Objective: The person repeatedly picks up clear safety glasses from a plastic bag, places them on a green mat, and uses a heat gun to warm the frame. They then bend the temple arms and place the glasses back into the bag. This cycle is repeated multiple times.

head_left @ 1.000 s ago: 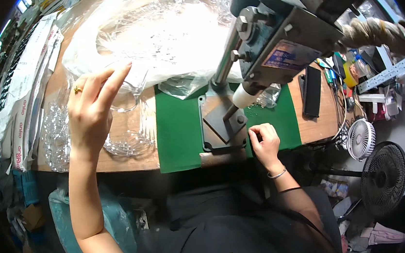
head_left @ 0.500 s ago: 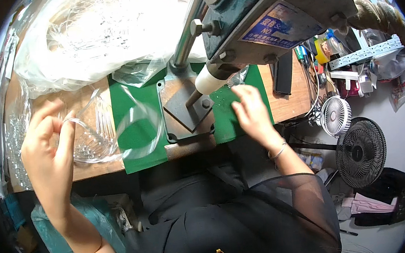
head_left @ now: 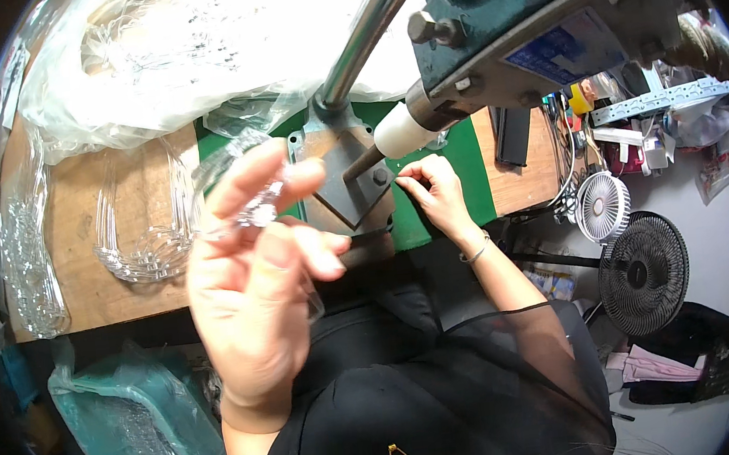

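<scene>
My left hand [head_left: 255, 317] is raised in front of the bench, its fingers curled round a glossy clear plastic strap [head_left: 261, 204]. The strap is bunched and partly hidden by the fingers. Close by stands a hand press [head_left: 530, 36], with a white-collared rod [head_left: 399, 132] angled down to a dark square plate [head_left: 340, 196] on its base. My right hand [head_left: 438, 194] rests at the plate's right side, thumb and forefinger pinched together near a bolt. Whatever lies between those fingertips is too small to make out.
Bundles of clear straps [head_left: 148, 253] lie on the wooden bench [head_left: 81, 290] at left. A large clear bag [head_left: 126, 119] fills the back. Under the press is a green mat [head_left: 473, 173]. Tools and two fans [head_left: 643, 271] stand at right; a teal bag [head_left: 136, 407] hangs below left.
My left hand has moved right and up toward the camera with the clear strap, which was a wide loop and is now bunched. My right hand has drawn slightly nearer the plate, fingers pinched.
</scene>
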Tool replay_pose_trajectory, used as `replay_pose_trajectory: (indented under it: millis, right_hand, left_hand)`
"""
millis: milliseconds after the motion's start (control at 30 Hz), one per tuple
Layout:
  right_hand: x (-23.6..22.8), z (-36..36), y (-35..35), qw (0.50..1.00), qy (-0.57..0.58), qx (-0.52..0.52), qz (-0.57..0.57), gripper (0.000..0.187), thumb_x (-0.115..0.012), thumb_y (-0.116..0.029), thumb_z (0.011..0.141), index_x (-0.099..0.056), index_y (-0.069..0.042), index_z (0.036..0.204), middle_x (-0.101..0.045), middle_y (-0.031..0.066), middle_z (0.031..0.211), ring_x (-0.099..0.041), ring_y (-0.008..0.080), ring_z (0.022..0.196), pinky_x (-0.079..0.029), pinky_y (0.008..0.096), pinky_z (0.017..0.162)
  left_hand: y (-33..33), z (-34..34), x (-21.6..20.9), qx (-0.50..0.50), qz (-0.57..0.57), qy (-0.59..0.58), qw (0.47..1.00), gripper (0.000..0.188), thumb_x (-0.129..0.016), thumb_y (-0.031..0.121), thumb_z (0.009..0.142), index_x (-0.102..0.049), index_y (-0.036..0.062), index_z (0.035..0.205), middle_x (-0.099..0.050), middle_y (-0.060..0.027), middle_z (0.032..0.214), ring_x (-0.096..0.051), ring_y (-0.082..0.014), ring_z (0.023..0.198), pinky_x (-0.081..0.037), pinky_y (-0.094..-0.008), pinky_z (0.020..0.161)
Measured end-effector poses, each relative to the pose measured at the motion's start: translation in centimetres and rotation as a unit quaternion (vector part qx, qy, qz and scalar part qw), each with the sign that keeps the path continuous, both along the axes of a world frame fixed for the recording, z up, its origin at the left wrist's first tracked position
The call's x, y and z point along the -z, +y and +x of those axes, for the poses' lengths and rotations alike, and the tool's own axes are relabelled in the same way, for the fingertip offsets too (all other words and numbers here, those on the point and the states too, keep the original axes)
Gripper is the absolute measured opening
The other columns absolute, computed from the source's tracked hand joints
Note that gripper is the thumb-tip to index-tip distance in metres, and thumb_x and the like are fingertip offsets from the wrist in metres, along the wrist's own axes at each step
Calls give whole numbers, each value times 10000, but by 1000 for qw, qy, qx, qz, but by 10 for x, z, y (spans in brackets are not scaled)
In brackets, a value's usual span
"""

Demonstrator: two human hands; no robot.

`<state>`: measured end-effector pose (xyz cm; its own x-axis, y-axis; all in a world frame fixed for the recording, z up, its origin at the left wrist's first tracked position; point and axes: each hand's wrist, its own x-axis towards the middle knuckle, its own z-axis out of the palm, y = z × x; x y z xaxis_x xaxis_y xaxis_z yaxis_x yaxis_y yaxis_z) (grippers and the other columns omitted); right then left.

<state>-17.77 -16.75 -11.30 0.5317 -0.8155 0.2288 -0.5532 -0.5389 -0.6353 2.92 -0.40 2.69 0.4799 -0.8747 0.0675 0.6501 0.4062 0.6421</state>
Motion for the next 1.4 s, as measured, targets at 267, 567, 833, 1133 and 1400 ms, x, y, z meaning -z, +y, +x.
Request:
replay_pose_trajectory:
  millis: [267,567,833,1133,1400]
  right_hand:
    - [-7,4,-8,997,35,-58,-29,122,-678,-146,725,-607,-66,785,-552,42,709,-503,209,698,-405,306,663]
    - [-129,33,41,962,-93,-172,190,87,-620,-64,803,-542,-29,813,-552,40,765,-514,118,684,-430,241,641]
    - [-128,64,51,928,-131,-303,174,98,-669,-62,751,-576,-49,779,-573,46,739,-535,158,666,-429,258,618]
    - [-116,57,53,904,-235,-300,191,142,-719,-21,669,-616,-29,766,-609,51,739,-545,172,687,-430,273,622]
    - [-123,57,48,910,-197,-323,168,122,-703,-35,694,-613,-35,776,-600,46,731,-539,176,677,-428,267,612]
  left_hand:
    - [6,-20,26,26,60,-180,982,505,-587,110,843,-396,-30,1289,-550,-152,1164,-551,-95,869,-452,-208,714]
    - [4,-25,28,251,147,49,955,683,-594,-76,790,-266,48,1376,-567,-123,1104,-609,-102,770,-501,-213,688]
    - [16,-21,27,232,127,95,960,682,-596,-65,792,-253,30,1374,-538,-60,854,-630,-168,765,-516,-237,648]
    - [16,-25,31,265,107,132,949,691,-599,-75,778,-259,35,1369,-594,-128,949,-642,-223,774,-542,-288,666]
    - [16,-26,27,264,120,96,952,684,-591,-58,801,-244,39,1381,-572,-79,913,-616,-151,788,-507,-242,683]
